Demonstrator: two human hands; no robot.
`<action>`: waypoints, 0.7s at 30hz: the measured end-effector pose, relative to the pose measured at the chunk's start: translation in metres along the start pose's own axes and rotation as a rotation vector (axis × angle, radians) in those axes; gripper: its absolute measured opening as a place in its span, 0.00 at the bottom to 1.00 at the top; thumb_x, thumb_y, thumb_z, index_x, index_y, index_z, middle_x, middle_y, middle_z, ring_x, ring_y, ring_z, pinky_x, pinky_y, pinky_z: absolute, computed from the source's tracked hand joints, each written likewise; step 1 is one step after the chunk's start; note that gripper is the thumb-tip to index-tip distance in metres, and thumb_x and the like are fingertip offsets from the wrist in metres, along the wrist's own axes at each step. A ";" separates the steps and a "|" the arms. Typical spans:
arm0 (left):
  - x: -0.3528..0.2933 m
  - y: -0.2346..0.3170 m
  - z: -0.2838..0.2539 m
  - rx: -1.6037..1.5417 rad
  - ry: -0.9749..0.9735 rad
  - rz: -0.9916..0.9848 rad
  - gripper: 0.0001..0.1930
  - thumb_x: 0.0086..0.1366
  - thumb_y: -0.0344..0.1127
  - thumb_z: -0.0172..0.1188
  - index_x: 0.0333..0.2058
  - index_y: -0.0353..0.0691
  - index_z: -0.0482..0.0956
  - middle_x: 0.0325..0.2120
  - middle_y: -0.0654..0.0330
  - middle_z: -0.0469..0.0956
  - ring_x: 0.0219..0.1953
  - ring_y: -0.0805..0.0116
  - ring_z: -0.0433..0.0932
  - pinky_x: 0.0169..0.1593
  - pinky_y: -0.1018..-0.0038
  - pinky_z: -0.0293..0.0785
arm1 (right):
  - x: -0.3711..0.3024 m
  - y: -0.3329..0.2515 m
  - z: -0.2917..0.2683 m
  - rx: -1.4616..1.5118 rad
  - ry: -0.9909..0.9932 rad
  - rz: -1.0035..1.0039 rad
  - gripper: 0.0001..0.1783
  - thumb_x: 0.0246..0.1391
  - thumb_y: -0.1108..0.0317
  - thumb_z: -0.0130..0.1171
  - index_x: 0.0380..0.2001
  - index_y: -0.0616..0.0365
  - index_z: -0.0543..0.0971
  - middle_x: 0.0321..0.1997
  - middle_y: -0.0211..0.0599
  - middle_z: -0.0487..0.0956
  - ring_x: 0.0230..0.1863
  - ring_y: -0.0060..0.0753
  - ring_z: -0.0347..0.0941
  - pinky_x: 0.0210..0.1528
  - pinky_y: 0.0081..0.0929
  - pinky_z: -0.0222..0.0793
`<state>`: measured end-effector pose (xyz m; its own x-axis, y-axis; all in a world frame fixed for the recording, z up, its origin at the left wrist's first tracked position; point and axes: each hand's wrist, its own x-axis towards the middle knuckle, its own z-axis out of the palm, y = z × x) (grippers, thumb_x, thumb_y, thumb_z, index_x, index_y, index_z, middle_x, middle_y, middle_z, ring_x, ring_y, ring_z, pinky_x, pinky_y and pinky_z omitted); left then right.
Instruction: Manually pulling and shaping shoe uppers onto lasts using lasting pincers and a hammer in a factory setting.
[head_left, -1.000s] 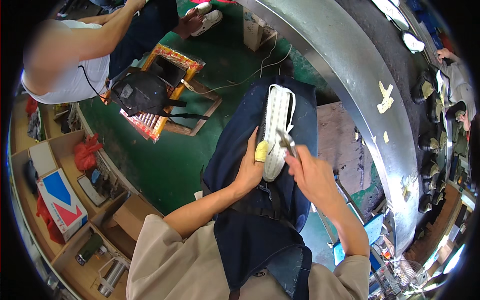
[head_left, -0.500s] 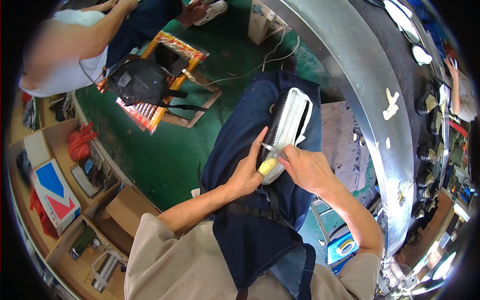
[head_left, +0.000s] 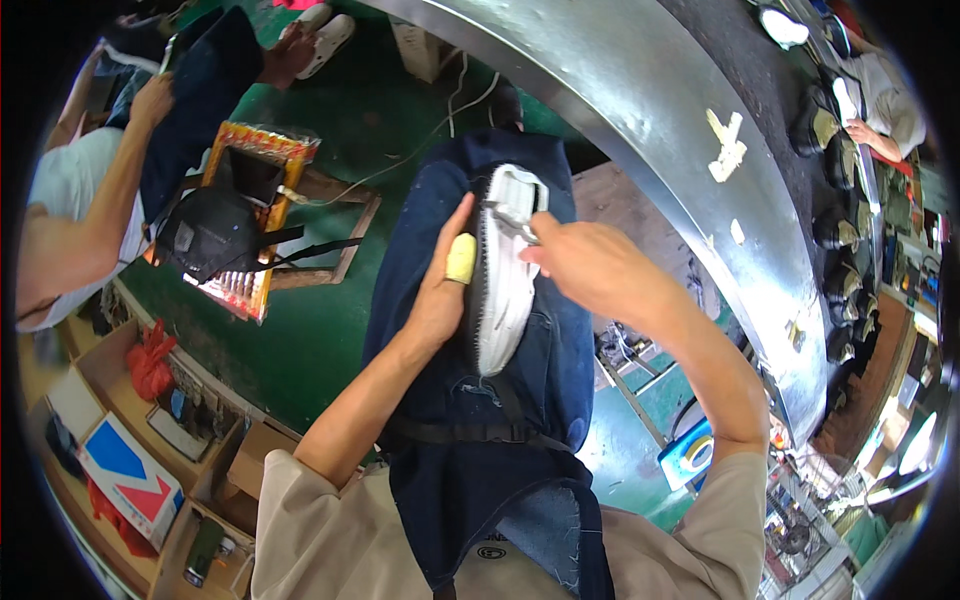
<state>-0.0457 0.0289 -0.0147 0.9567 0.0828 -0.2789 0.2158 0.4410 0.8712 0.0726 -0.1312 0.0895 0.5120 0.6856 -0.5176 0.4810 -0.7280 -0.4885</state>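
On my apron-covered lap lies a dark shoe with its white sole (head_left: 505, 310) facing up; a row of stitches runs along its left edge. My left hand (head_left: 437, 295) is wrapped along the shoe's left side and grips it, with a yellow cover (head_left: 461, 259) on one digit. My right hand (head_left: 595, 265) is closed around a slim metal tool (head_left: 510, 218), whose tip lies over the far half of the sole. The tool's handle is hidden in my fingers, and its exact kind is unclear.
A metal-topped bench (head_left: 640, 80) curves along the right, with pale scraps (head_left: 727, 146) on it. Several shoes (head_left: 838, 225) stand beyond. At left are a black bag (head_left: 205, 232) on a low stool, wooden compartments (head_left: 110, 365) and a seated person (head_left: 85, 190).
The tool has moved from the sole's left edge toward its far part. My left hand lies straighter along the shoe. The loose white strip at the shoe's right no longer shows.
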 end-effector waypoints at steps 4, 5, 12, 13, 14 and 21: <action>0.008 0.015 -0.004 -0.228 0.052 -0.202 0.33 0.76 0.31 0.46 0.76 0.47 0.48 0.77 0.56 0.48 0.77 0.63 0.49 0.76 0.68 0.45 | 0.003 -0.013 0.040 0.120 0.192 0.040 0.17 0.71 0.59 0.49 0.37 0.64 0.68 0.24 0.58 0.79 0.30 0.66 0.78 0.32 0.57 0.72; 0.013 0.013 -0.005 -0.236 0.040 -0.199 0.33 0.76 0.31 0.46 0.76 0.47 0.48 0.77 0.56 0.48 0.77 0.63 0.49 0.76 0.68 0.45 | 0.004 -0.013 0.048 0.177 0.214 0.087 0.17 0.71 0.59 0.49 0.37 0.64 0.67 0.24 0.58 0.79 0.31 0.66 0.78 0.31 0.57 0.72; 0.019 0.004 -0.026 0.264 0.030 -0.060 0.39 0.68 0.18 0.46 0.76 0.50 0.52 0.68 0.50 0.64 0.68 0.59 0.63 0.71 0.66 0.57 | -0.009 -0.020 0.015 0.754 -0.058 0.373 0.17 0.74 0.55 0.46 0.42 0.61 0.70 0.29 0.41 0.81 0.28 0.38 0.81 0.33 0.37 0.76; 0.020 -0.001 -0.023 0.429 0.070 0.017 0.40 0.67 0.17 0.44 0.76 0.50 0.51 0.65 0.50 0.66 0.66 0.60 0.66 0.70 0.67 0.59 | -0.010 -0.018 0.016 0.746 -0.064 0.366 0.17 0.74 0.55 0.46 0.42 0.61 0.70 0.29 0.41 0.81 0.28 0.38 0.81 0.33 0.37 0.76; 0.021 -0.006 -0.023 0.595 0.113 0.091 0.41 0.65 0.15 0.42 0.76 0.50 0.51 0.63 0.51 0.68 0.64 0.61 0.68 0.68 0.67 0.61 | -0.010 -0.017 0.019 0.608 0.127 0.216 0.17 0.73 0.56 0.47 0.43 0.62 0.69 0.30 0.45 0.81 0.30 0.48 0.80 0.32 0.42 0.75; 0.016 -0.010 -0.022 0.125 0.181 -0.132 0.37 0.71 0.20 0.46 0.76 0.50 0.49 0.58 0.51 0.72 0.58 0.64 0.72 0.62 0.73 0.66 | 0.023 -0.017 0.022 0.061 0.413 -0.096 0.15 0.70 0.56 0.52 0.43 0.59 0.73 0.32 0.47 0.82 0.32 0.53 0.81 0.32 0.47 0.73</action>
<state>-0.0373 0.0453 -0.0371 0.8705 0.1958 -0.4515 0.3695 0.3460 0.8624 0.0605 -0.1029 0.0709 0.7146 0.6834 -0.1491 0.5037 -0.6507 -0.5683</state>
